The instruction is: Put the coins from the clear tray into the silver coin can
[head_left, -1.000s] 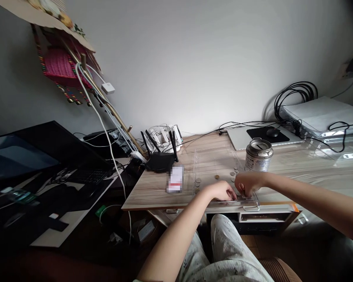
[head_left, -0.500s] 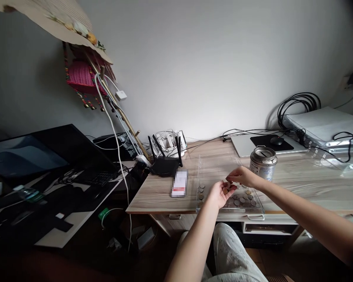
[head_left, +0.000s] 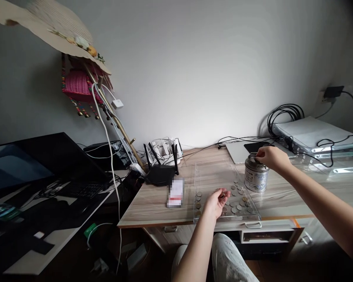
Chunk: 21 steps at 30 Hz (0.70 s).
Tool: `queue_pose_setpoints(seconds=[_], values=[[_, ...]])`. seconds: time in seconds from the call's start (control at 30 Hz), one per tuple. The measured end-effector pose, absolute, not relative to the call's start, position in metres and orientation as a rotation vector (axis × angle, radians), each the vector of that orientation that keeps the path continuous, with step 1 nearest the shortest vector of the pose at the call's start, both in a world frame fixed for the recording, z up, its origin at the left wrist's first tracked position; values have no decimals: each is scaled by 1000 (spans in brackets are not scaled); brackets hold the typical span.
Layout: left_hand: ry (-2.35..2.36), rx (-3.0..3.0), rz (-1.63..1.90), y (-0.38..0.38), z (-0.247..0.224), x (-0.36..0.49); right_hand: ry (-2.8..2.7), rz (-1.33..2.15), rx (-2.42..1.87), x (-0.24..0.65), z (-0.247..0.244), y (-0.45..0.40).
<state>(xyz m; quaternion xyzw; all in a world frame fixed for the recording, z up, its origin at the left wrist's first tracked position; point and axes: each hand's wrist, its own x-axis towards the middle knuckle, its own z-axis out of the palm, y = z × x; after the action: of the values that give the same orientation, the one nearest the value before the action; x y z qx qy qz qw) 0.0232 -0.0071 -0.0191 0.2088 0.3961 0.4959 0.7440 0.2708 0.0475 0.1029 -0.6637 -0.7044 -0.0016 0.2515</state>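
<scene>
A clear tray (head_left: 213, 169) lies on the wooden desk, with silver and gold coins (head_left: 239, 207) spread over its near part. Above the coins, my left hand (head_left: 218, 201) is turned palm up, its fingers curled round coins that partly show. My right hand (head_left: 270, 156) is at the top of a round metal tin (head_left: 255, 176), right of the tray. Its fingers are pinched together at the lid, and whatever they hold is hidden.
A phone (head_left: 175, 192) and a black router (head_left: 161, 174) sit left of the tray. Behind the tin are a silver laptop (head_left: 234, 152) and black cables. A second desk with a monitor (head_left: 38, 160) stands at left.
My right hand has moved from beside my left hand, rightward to the top of the tin. My left hand stays over the tray with coins. The view has shifted slightly.
</scene>
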Motion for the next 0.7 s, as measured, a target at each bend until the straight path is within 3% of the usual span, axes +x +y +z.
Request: queue_pose_setpoints(seconds=[0.27,0.43,0.57,0.7], values=[[912,597,1060,-7,-22,23,-1815,-150,-1949,263,89,53],[907,439,1051,-5,-21,22,-1860,-294,-1629,224,86,20],[823,490,1048,-6,-20,24,-2265,168,-1401,180,60,0],[840,725,1026,-4,-15,22,-2329,616,-1241,158,34,11]])
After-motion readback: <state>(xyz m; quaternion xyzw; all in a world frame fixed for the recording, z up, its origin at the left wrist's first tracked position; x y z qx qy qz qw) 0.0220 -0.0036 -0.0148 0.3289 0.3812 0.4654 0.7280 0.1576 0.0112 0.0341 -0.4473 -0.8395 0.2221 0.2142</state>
